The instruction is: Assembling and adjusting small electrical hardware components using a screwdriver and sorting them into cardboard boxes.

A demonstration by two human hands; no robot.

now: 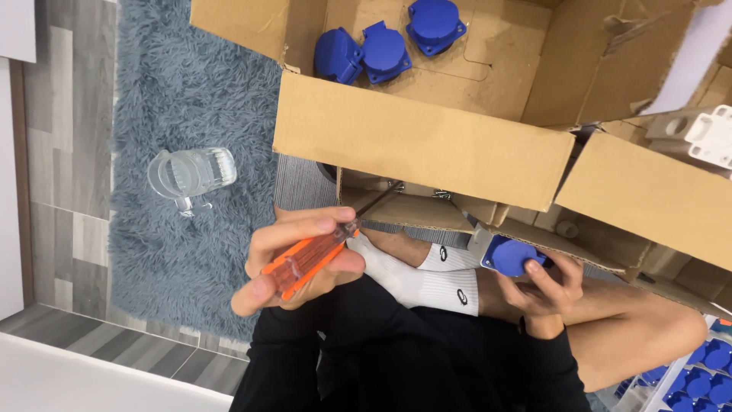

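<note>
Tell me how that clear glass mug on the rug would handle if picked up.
The mug lies on its side on the shaggy rug, so it probably won't roll far. Being clear glass, it's likely rigid, smooth, possibly slippery, and breakable. Its handle should give a grip.

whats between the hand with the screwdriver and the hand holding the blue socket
In the head view, a foot in a white sock lies between the left hand gripping the orange screwdriver and the right hand holding the blue socket.

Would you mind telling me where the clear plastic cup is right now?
In the head view, the clear plastic cup lies on its side on the blue-grey shaggy rug, left of the cardboard box and above the left hand holding the orange screwdriver.
</note>
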